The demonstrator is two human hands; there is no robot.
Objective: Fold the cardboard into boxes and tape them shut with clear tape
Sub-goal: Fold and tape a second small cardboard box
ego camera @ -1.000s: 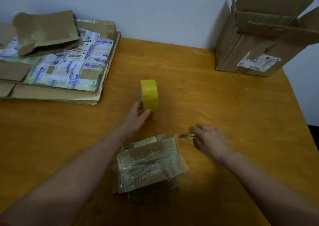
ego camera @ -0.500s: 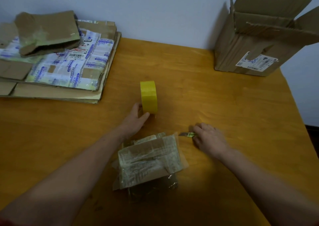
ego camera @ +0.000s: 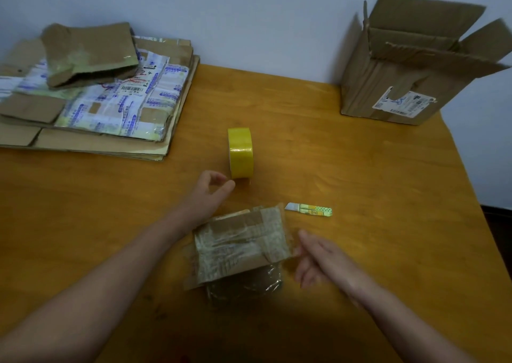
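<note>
A small flattened cardboard piece (ego camera: 238, 245), covered in old clear tape, lies on the wooden table (ego camera: 360, 182) in front of me. A yellow tape roll (ego camera: 240, 152) stands on its edge behind it. My left hand (ego camera: 206, 193) hovers just in front of the roll, fingers loosely curled, holding nothing. My right hand (ego camera: 318, 257) is beside the right edge of the cardboard piece, fingers straight and a little blurred. A small utility knife (ego camera: 309, 209) with a patterned yellow handle lies free on the table, blade pointing left.
A stack of flattened cardboard with printed labels (ego camera: 91, 99) fills the far left of the table. An open cardboard box (ego camera: 410, 69) with raised flaps stands at the far right corner by the wall. The table's right edge runs diagonally.
My left hand let go of the tape roll, which now stands alone. My right hand released the knife and drew back toward me, to the cardboard piece's right side.
</note>
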